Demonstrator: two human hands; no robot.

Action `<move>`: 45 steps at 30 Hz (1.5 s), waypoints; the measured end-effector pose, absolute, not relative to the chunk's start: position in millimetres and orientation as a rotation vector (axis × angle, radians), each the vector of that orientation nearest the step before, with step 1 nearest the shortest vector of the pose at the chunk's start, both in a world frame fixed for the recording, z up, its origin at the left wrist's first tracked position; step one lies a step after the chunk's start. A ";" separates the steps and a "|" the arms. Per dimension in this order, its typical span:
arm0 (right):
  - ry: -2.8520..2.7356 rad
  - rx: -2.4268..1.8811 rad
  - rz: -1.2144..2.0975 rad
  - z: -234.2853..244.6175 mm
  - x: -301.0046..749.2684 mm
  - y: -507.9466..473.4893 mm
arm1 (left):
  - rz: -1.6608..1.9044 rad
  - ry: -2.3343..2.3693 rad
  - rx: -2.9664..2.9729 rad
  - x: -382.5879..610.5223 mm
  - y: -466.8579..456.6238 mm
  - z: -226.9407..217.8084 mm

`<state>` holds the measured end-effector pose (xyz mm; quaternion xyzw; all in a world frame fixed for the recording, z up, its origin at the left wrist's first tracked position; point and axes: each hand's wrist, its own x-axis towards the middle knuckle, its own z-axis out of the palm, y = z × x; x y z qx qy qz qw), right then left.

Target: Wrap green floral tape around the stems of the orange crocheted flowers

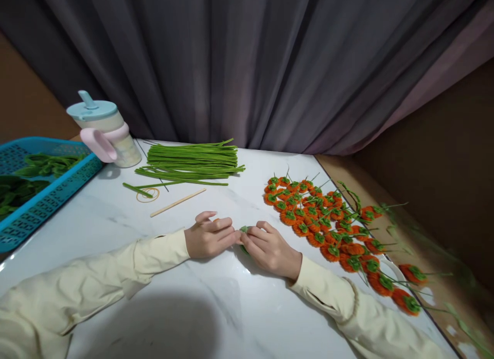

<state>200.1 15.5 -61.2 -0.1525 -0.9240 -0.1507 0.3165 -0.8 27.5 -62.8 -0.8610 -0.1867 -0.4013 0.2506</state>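
Note:
Over the middle of the white table, my left hand (pixel 211 237) and my right hand (pixel 270 250) meet at the fingertips. Both are pinched on a small green fuzzy piece (pixel 244 229), seemingly pipe cleaner, mostly hidden by the fingers. More green shows under my right fingers. A speck of orange shows by my left fingers; I cannot tell what it is. To the right lie many orange fuzzy persimmon-like ornaments (pixel 287 217) with green tops and thin stems. Beyond my hands is a bundle of green pipe cleaners (pixel 193 160).
A thin wooden stick (pixel 178 202) and a rubber band (pixel 157 195) with a short green piece lie beyond my left hand. At left stand a lidded cup (pixel 127 150) with a pink handle and a blue basket (pixel 57 197) holding green leaf-like pieces. A dark curtain (pixel 231 65) hangs behind the table.

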 end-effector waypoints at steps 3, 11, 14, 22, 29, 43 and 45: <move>-2.426 -0.408 -0.383 -60.8 200.0 15.8 | -1.087 -0.516 -2.399 -1.5 27.3 -62.6; -2.446 -0.426 -0.355 -61.4 201.5 16.6 | -1.089 -0.599 -2.546 -3.6 25.6 -64.5; -2.468 -0.409 -0.370 -62.5 201.7 16.0 | -1.102 -0.596 -2.597 -2.3 26.0 -61.3; -2.469 -0.388 -0.377 -61.2 201.3 13.7 | -0.821 -0.810 -3.170 0.1 25.8 -27.1; -2.272 -0.614 0.221 -54.1 195.9 8.6 | -0.573 -1.293 -3.496 -1.3 29.0 -18.1; -2.466 -0.534 -0.145 -46.9 197.7 7.5 | -0.213 -1.987 -3.753 -0.5 28.4 4.9; -2.494 -0.516 -0.249 -46.9 197.9 7.7 | -0.191 -1.969 -3.765 -0.3 28.7 4.5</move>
